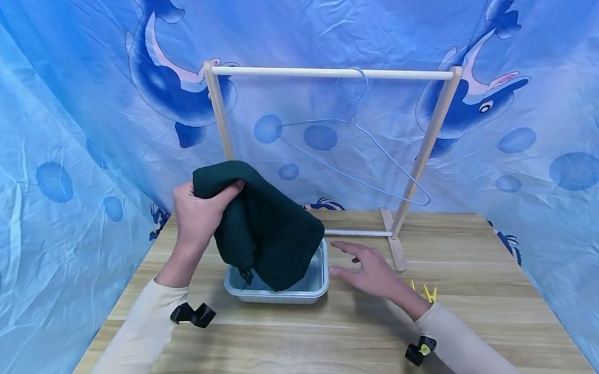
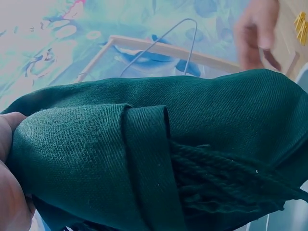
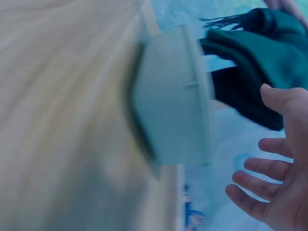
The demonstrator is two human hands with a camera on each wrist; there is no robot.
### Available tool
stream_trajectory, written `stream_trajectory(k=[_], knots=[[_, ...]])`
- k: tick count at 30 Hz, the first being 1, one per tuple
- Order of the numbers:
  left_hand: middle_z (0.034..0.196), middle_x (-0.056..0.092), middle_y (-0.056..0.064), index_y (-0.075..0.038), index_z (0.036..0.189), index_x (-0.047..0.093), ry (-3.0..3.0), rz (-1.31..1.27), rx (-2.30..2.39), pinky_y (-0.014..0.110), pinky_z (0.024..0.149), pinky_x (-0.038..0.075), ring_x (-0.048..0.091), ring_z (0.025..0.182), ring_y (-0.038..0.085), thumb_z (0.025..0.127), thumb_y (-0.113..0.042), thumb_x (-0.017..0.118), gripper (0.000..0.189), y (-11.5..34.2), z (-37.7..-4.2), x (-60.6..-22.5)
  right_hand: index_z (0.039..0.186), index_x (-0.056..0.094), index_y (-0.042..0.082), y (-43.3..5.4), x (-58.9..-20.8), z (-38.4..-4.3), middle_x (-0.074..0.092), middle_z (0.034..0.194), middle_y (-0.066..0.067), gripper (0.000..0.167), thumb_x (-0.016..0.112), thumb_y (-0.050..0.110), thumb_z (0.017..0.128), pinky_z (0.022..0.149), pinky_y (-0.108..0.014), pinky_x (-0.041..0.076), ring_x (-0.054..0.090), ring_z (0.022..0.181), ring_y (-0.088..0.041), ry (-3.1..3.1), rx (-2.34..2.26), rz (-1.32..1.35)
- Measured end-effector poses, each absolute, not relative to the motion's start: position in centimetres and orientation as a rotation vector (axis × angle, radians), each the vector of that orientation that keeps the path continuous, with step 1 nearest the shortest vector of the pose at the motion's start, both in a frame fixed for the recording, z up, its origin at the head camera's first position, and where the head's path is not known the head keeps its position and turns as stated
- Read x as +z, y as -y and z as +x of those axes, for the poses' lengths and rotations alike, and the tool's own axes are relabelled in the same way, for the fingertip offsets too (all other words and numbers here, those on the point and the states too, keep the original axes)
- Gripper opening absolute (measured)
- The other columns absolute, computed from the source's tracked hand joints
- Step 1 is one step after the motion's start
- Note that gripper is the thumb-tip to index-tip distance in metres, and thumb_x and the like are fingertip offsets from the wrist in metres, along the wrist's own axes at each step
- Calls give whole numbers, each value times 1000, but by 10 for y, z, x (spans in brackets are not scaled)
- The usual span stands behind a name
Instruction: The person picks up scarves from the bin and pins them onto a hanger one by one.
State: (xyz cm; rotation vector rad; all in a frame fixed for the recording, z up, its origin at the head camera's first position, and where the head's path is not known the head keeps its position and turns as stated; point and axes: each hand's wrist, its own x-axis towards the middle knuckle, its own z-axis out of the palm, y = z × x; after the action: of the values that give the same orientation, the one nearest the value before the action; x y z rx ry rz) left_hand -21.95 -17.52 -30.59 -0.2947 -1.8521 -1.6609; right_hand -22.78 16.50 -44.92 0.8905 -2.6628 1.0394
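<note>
A folded dark green scarf (image 1: 281, 229) with a twisted fringe (image 2: 216, 178) hangs from my left hand (image 1: 199, 214), whose thumb and fingers grip its upper left part. The scarf's lower end droops over a pale blue-grey plastic basin (image 1: 281, 296) on the table. Just right of the basin, my right hand (image 1: 365, 269) is held above the table with its fingers apart and nothing in them. In the right wrist view, the spread fingers (image 3: 260, 166) show beside the basin's wall (image 3: 168, 101), below the scarf.
Behind the basin stands a wooden rack with a white top bar (image 1: 323, 72). A thin light-blue wire hanger (image 1: 380, 146) hangs from that bar. Yellow clothespins (image 1: 430, 294) lie on the wooden table (image 1: 269, 351) by my right wrist. A blue dolphin-print curtain (image 1: 287, 14) surrounds the table.
</note>
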Motion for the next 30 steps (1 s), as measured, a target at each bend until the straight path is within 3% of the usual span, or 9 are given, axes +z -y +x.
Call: stream_trajectory(k=[9,14,22,30], knots=[[85,76,-5,-2,96,79,1827,-326,-1666,32,76,54,71,85,20,85,-19,84,20,172,-216,-306,142,62,17,-183,-379,-218,65,138,-4,57,79,35,91,87,-43,59,65,118,-23,2506,1041,888],[87,77,-3,-3,97,80,1828,-336,-1676,31,78,54,71,86,20,86,-18,84,19,171,-215,-308,140,63,12,-190,-347,-217,66,136,-8,58,83,28,88,85,-43,60,66,118,-26,2416,1010,899],[90,77,-1,-4,99,80,1816,-337,-1696,32,80,53,71,89,22,86,-18,83,19,169,-214,-311,131,70,11,-207,-306,-225,72,126,-11,52,86,17,82,80,-40,59,73,100,-28,2197,879,798],[87,77,0,-3,98,80,1789,-365,-1728,33,80,55,71,86,23,86,-15,84,18,164,-214,-315,131,71,12,-228,-284,-244,66,138,-7,49,82,31,88,104,-60,46,58,132,-32,2175,930,614]])
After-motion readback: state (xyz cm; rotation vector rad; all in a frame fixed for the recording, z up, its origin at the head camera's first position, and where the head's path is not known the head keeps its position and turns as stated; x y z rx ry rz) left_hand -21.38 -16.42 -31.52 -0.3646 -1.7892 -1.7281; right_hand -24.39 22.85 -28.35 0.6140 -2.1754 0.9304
